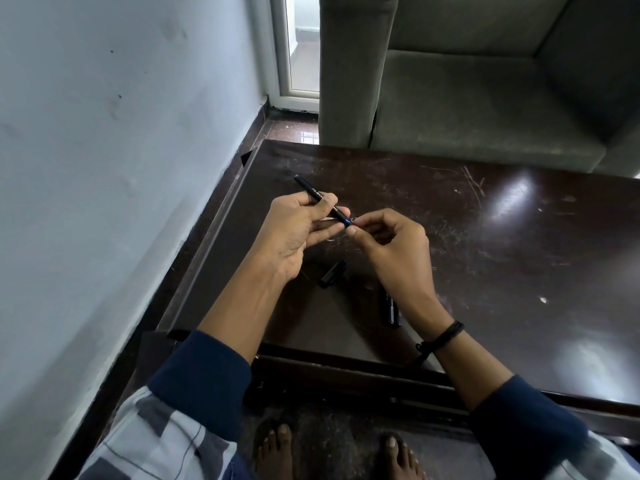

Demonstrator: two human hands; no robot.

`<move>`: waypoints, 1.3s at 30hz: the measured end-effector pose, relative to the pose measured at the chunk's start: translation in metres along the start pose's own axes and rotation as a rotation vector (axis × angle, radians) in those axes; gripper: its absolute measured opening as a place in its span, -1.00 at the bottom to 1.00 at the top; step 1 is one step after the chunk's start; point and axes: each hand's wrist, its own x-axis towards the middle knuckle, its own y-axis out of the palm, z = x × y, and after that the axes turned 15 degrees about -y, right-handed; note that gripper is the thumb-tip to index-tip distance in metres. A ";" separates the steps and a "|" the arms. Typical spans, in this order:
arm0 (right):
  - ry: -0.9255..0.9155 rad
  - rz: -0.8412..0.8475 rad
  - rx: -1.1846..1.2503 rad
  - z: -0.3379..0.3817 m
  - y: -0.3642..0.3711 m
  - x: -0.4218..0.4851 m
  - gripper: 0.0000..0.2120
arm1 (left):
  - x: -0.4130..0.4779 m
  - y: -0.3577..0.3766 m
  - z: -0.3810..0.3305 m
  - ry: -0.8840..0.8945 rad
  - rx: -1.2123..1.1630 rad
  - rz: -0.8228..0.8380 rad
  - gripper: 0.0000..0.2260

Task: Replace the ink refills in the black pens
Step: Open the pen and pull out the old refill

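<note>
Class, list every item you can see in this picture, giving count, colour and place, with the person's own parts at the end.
table: one, dark brown, before the person
sofa: one, grey-green, behind the table
pen: one, black, held above the table
cap-like piece: one, black, on the table below the held pen
other pens: count unclear, black, on the table, partly under the right wrist
wristband: one, black, right wrist
left hand: grips the pen's barrel
right hand: pinches the pen's near end
feet: two, bare, on the floor
</note>
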 end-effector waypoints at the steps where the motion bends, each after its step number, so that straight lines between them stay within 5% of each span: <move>1: -0.009 0.003 0.014 0.001 0.000 0.000 -0.87 | 0.000 -0.001 -0.001 0.001 -0.007 0.001 -0.85; 7: 0.009 0.000 0.017 -0.001 0.002 0.000 -0.95 | 0.002 -0.002 -0.001 0.008 -0.004 -0.009 -0.86; 15: -0.040 0.014 0.035 0.001 0.000 -0.001 -0.81 | -0.001 -0.001 -0.003 0.009 -0.013 0.001 -0.87; 19: -0.017 0.003 0.025 -0.001 0.002 0.001 -0.95 | -0.001 -0.001 -0.002 0.007 0.000 -0.003 -0.85; 26: -0.030 -0.005 0.058 0.000 0.001 -0.001 -0.82 | -0.002 0.000 -0.001 0.004 -0.001 0.002 -0.85; 30: -0.026 -0.007 0.024 -0.001 0.001 0.000 -0.96 | -0.002 0.000 -0.001 0.002 0.001 -0.003 -0.86; 39: -0.040 -0.043 0.042 0.000 0.001 -0.002 -0.83 | -0.001 0.001 0.000 -0.002 -0.006 0.006 -0.87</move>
